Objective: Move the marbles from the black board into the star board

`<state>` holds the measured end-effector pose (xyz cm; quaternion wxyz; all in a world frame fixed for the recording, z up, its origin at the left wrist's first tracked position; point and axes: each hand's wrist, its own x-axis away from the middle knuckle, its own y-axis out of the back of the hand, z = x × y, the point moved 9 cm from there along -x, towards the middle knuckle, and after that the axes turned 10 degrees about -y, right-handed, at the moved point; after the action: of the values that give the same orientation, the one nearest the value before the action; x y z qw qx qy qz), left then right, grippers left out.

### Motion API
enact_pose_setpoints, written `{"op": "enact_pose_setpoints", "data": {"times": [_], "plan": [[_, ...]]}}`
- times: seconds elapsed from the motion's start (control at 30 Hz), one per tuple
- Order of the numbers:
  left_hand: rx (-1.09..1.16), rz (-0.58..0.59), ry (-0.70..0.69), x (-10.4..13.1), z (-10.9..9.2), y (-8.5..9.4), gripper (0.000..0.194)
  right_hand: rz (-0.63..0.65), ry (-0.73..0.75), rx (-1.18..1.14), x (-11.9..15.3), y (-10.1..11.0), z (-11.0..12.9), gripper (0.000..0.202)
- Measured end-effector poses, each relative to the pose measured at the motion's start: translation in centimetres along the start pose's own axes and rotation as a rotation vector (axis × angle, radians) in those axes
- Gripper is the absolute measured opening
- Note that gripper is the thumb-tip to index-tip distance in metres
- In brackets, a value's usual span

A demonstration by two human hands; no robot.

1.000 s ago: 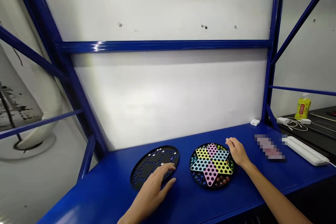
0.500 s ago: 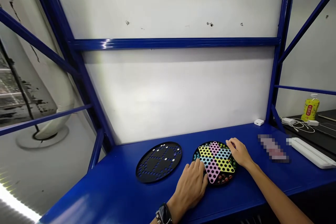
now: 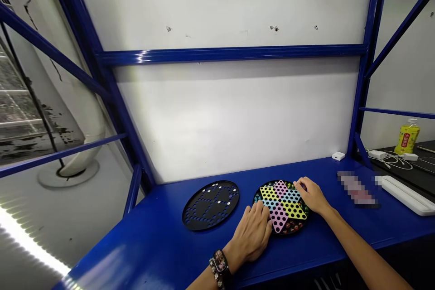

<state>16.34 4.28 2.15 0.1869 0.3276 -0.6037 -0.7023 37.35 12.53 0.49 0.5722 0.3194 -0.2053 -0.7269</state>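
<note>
Board [image 3: 279, 204]: round, flat on the blue bench [image 3: 152, 249], between the two hands; its left rim lies under the left fingers, its right rim beside the right fingers.
Star [image 3: 296, 210]: six points in pink, yellow and light blue, dotted with dark holes, face up on the board; the left fingertips overlap its lower left side.
Marbles [image 3: 294, 225]: around the star, reddish at the near right, greenish at the right, the rest partly hidden.
Left hand [image 3: 252, 232]: back up, fingers bent together over the near left of the board, thumb along its near left edge; whether they grip or merely rest, one cannot tell.
Right hand [image 3: 311, 195]: at the upper right rim, thumb side toward the board, fingers half curled; a firm hold cannot be made out.
Left forearm: comes in from the bottom edge, slanting up and right, with a watch [image 3: 220, 260] and a beaded bracelet [image 3: 214, 273] at the wrist.
Right forearm: reaches in from the lower right corner, slanting up and left, bare.
Tray [image 3: 204, 199]: black, holed, with small white spots, flat on the bench left of the board, apart from both hands.
</note>
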Motion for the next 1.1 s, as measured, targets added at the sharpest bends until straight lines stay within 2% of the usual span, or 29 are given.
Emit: {"op": "enact_pose_setpoints", "data": {"times": [0.37,0.63,0.9,1.1], "plan": [[0.029,0.007,-0.022,-0.1,-0.1,0.3,0.022,0.014,-0.006,0.013,0.1,0.0,0.1,0.042],[0.012,0.016,-0.086,-0.2,-0.6,0.4,0.025,0.043,-0.009,0.005,0.1,0.1,0.7,0.039],[0.155,0.037,-0.192,-0.7,-0.6,-0.7,0.040,0.015,0.007,0.019,0.0,0.1,0.9,0.038],[0.136,0.086,-0.222,-0.7,-0.7,-1.3,0.046,0.027,0.015,0.020,0.0,0.0,0.7,0.036]]}}
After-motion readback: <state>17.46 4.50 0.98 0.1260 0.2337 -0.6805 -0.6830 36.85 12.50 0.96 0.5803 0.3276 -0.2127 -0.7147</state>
